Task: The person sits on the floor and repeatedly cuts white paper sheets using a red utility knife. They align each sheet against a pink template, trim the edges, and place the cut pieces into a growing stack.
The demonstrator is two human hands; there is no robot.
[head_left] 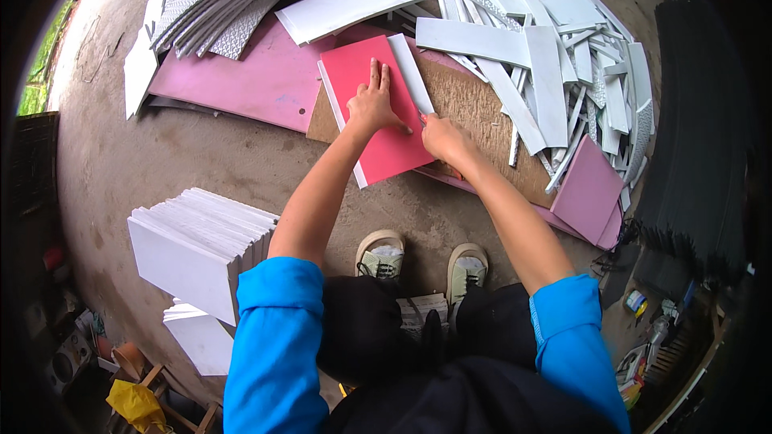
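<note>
Bare concrete floor, seen from above, with grass at the far left edge. Large pink sheet lies flat on it; a brown board rests partly over the sheet. Heap of white offcut strips at upper right; stack of white panels at lower left. Red panel lies flat on the brown board, beside a narrow white strip along its right edge. Left hand pressed flat on the red panel, fingers spread, gripping nothing. Right hand at the panel's right edge, fingers curled; whether they pinch anything, cannot tell.
</note>
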